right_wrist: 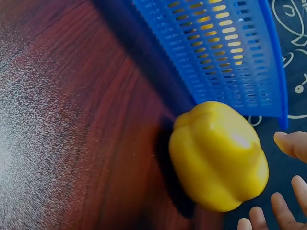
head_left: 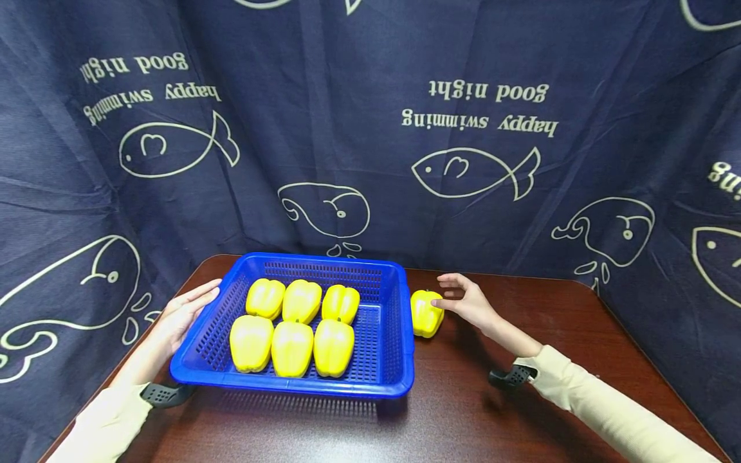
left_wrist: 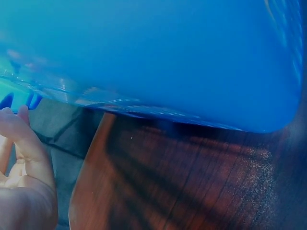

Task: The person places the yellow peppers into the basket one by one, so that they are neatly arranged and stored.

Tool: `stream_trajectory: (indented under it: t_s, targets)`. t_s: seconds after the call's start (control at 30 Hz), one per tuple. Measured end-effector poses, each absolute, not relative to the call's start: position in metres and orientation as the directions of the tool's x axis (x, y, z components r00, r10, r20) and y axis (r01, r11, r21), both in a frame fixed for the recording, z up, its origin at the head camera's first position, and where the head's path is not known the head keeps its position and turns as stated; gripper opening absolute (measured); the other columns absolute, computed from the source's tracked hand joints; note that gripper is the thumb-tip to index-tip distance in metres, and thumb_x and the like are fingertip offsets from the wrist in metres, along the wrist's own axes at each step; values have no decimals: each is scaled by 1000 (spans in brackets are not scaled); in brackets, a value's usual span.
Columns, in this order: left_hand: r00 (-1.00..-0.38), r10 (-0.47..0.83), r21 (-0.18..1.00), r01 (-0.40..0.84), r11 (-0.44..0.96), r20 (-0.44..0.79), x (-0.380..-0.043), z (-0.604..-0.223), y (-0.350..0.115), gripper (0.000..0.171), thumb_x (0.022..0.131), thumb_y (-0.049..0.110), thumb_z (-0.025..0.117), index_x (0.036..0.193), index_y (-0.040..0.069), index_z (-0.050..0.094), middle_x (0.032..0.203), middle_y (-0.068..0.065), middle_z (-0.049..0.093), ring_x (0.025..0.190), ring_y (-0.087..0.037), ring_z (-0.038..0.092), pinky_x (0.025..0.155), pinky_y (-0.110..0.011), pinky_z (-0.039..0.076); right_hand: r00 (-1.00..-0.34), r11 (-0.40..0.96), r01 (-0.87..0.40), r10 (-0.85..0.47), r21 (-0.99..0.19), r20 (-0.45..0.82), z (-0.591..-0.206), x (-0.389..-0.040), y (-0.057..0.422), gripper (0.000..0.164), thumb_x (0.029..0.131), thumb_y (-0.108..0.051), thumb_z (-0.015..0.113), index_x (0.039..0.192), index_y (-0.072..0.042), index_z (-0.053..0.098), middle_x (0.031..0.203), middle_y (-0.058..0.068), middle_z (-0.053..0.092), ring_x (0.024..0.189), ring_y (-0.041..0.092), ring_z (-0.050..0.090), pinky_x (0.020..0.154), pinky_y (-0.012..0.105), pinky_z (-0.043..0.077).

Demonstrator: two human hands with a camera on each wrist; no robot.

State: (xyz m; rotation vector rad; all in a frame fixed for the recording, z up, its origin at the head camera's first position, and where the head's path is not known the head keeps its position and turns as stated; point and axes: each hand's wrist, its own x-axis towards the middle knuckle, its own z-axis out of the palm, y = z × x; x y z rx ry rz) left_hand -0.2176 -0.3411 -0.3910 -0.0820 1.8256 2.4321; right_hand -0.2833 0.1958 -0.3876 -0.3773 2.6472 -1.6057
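A blue plastic basket (head_left: pixel 368 315) holds several yellow bell peppers (head_left: pixel 292 349) in two rows. My left hand (head_left: pixel 184 315) lies along the basket's left side, fingers stretched toward the outside of the rim; part of it is hidden by the basket. In the left wrist view that hand (left_wrist: pixel 29 177) appears at the lower left, its fingertips by the blue rim. One more yellow bell pepper (right_wrist: pixel 218 158) stands on the table against or close to the basket's right wall. Beside it my right hand (head_left: pixel 471 305) has its fingers spread, and the right wrist view shows them apart from the pepper.
The dark brown wooden table (head_left: pixel 521 399) carries the basket and the loose pepper. A navy curtain (head_left: pixel 370 128) with white fish drawings and lettering hangs behind and around the table. Each wrist wears a black band (head_left: pixel 512 376).
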Motion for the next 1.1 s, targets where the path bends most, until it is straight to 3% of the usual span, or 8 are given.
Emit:
stream_trajectory:
  t_s: [0.3,0.53,0.77,1.1]
  targets:
    - [-994,47,958,-103,-268,-94,-219,-391,-341,25,100,17,51,109,34,67,97,16,72,87,-5,71,74,-21,58,-978,409,-129,-205,-903,47,-400,-288,194,61,81,-15,75,133,1,47,135,28,49,112,36,58,82,23,49]
    - [-994,78,953,-95,-289,-76,-220,-393,-340,28,101,15,48,106,34,68,99,14,72,89,-5,70,75,-20,57,-974,382,-56,-223,-922,-33,-411,-294,195,69,81,-24,75,138,-1,44,131,19,54,97,11,63,78,25,53]
    - [-993,58,958,-111,-266,-99,-222,-393,-340,24,100,18,50,110,34,65,99,16,71,89,-4,69,76,-20,57,-968,382,8,-227,-924,-103,-413,-293,196,65,84,-26,73,139,-5,45,137,20,49,100,16,61,89,37,54]
    - [-994,80,961,-92,-260,-74,-220,-395,-343,28,101,15,49,107,35,67,100,16,71,89,-4,69,75,-21,57,-966,386,35,-223,-922,-130,-414,-287,190,58,84,-26,74,133,-4,51,132,18,52,91,11,62,84,36,57]
